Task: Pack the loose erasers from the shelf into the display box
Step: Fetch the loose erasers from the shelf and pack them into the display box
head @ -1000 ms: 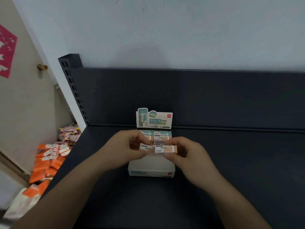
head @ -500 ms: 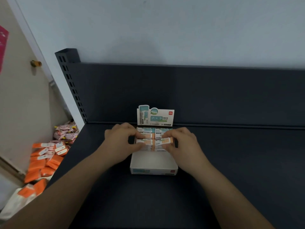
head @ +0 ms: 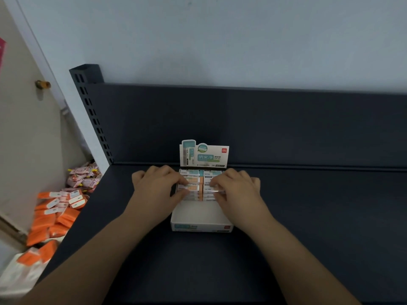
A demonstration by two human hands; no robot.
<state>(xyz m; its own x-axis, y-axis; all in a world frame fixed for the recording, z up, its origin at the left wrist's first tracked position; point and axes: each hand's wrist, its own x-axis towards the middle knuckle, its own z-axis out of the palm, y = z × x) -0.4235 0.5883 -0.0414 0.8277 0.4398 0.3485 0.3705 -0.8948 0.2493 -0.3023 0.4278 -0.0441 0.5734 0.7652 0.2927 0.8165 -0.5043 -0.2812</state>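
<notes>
I watch the left hand (head: 157, 187) and right hand (head: 236, 188) each pinch one crosswise paper-sleeved eraser (head: 191, 187) in the white cardboard box (head: 200, 214).

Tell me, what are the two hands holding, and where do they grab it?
Each holds an eraser in the display box: left hand pinches the left eraser at its outer end, right hand the right eraser likewise.

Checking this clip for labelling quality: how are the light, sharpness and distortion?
Head view: dim, flat light, no glare; the dark shelf hides shadow detail; print on the erasers in the display box is too soft to read; the shelf's upright leans from wide-angle distortion.
</notes>
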